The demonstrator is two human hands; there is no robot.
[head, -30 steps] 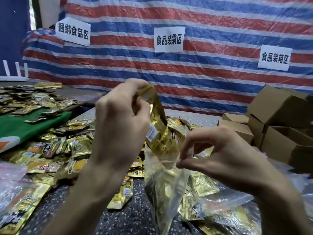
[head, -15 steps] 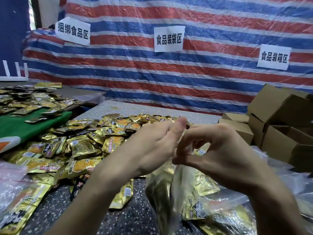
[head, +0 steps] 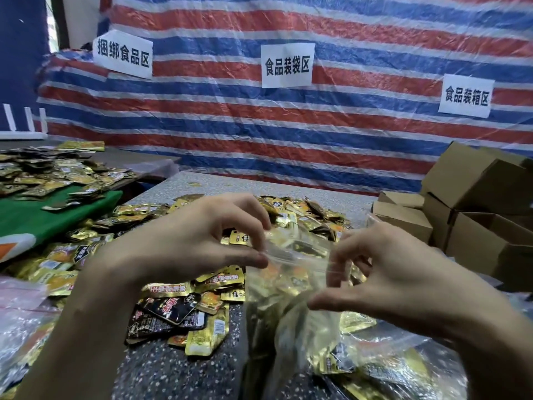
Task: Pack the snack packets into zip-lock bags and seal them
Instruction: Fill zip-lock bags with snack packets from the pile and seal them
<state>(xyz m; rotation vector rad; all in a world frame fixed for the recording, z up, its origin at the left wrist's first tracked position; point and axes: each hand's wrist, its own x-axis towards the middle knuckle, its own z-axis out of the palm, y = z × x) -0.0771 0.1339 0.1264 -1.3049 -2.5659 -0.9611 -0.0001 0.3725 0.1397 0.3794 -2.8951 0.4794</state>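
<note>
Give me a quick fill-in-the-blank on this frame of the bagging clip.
The left hand and the right hand pinch the zip-lock bag at its ____ edge.
The snack packets inside it are ____ coloured.
The cardboard boxes stand on the person's ____ side.
The striped tarp carries ____ paper signs.
Missing: top; gold; right; three.

a food-packing workshop: striped tarpaulin wall (head: 346, 134), paper zone signs (head: 287, 65), cardboard boxes (head: 473, 226), heaped snack packets (head: 184, 295).

Snack packets (head: 178, 290) left of zip-lock bag (head: 294, 287), boxes (head: 473, 215) right.
</note>
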